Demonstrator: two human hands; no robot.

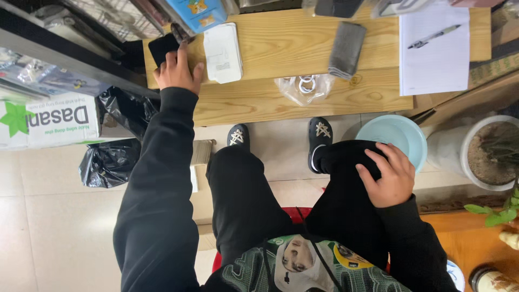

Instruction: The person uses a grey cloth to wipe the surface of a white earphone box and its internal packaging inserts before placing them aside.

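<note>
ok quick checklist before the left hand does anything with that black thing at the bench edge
1. Left hand on the black flat object: ok, fingers rest on it at the far left corner of the wooden bench.
2. Firm grip on it: cannot tell, the hand covers most of it.
3. Room beside it: not ok, the white box lies right next to the hand.
4. Right hand free: ok, it rests on the right knee, holding nothing.
5. Nearby loose items: ok, the plastic bag with metal rings and grey folded cloth lie apart from the hand.
</note>
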